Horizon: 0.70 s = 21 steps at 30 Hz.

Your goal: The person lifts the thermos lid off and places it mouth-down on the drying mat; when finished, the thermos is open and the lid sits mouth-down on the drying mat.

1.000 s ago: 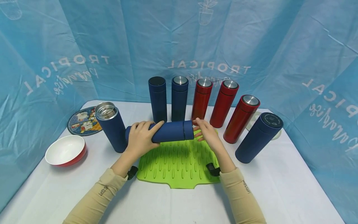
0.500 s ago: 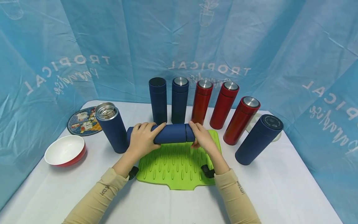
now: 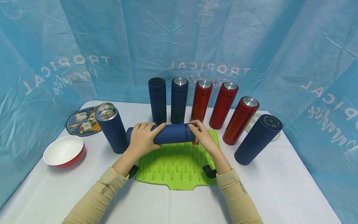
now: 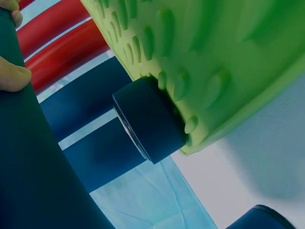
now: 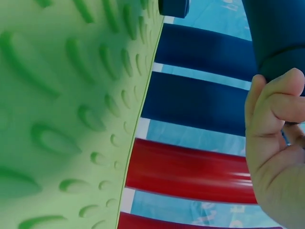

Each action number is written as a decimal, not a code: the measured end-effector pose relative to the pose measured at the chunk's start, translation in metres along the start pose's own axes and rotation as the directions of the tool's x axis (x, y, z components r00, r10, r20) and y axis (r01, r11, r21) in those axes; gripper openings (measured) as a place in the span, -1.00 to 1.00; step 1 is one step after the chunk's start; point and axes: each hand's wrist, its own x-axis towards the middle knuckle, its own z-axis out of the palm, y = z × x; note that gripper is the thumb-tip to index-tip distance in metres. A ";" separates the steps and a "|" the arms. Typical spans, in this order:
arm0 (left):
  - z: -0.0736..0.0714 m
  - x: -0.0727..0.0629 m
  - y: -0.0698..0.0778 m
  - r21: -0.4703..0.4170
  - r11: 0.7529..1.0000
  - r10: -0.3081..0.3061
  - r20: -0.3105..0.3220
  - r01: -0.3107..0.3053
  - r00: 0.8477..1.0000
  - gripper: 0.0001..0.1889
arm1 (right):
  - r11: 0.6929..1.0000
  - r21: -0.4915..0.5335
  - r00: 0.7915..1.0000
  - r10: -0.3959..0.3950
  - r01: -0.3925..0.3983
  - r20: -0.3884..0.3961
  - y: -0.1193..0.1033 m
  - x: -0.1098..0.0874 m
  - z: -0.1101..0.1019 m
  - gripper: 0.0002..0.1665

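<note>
A navy thermos flask (image 3: pixel 172 133) lies level in the air above the green ridged mat (image 3: pixel 176 161). My left hand (image 3: pixel 142 138) grips its body from above. At the other end, my right hand (image 3: pixel 204 138) pinches the flask's cap, thumb on the near side and fingers curled over the end. In the right wrist view, the right-hand fingers (image 5: pixel 276 102) meet the cap below its seam. A loose navy cap (image 4: pixel 150 121) sits on the mat's far corner in the left wrist view; the flask and hand hide it in the head view. A lidless navy flask (image 3: pixel 112 129) stands at left.
Behind the mat stand two navy flasks (image 3: pixel 158 101) and several red flasks (image 3: pixel 223 105). Another navy flask (image 3: pixel 257 140) stands at right, by a pale round coaster (image 3: pixel 275 137). At left are a red-and-white bowl (image 3: pixel 65 151) and a patterned round mat (image 3: pixel 84 121).
My right hand came in from beside the flask's end and now holds the cap, its fingers shifting round it. The flask dipped slightly; my left hand kept its grip.
</note>
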 end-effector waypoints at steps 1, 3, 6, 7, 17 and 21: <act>0.000 0.000 0.000 -0.004 1.000 -0.001 0.002 0.001 1.000 -0.08 | 1.000 0.005 1.000 -0.013 0.013 0.008 0.001 0.000 -0.001 -0.53; 0.000 0.000 0.001 -0.012 1.000 -0.005 0.009 0.005 1.000 -0.08 | 0.999 0.011 0.999 -0.044 0.044 0.022 0.002 -0.001 -0.002 -0.54; -0.001 -0.001 0.001 -0.022 1.000 -0.013 0.021 0.014 1.000 -0.08 | 0.996 0.018 0.996 -0.084 0.083 0.044 0.005 -0.001 -0.003 -0.55; -0.001 -0.001 0.001 -0.025 1.000 -0.015 0.023 0.016 1.000 -0.08 | 0.995 0.014 0.994 -0.098 0.097 0.050 0.006 -0.001 -0.004 -0.55; -0.005 -0.001 -0.001 -0.092 0.994 -0.046 0.103 0.056 0.994 -0.09 | 0.968 -0.082 0.971 -0.230 0.236 0.070 0.012 -0.001 -0.006 -0.55; -0.007 -0.003 -0.001 -0.155 0.982 -0.082 0.180 0.110 0.980 -0.10 | 0.949 -0.076 0.943 -0.293 0.307 0.155 0.011 -0.003 -0.012 -0.43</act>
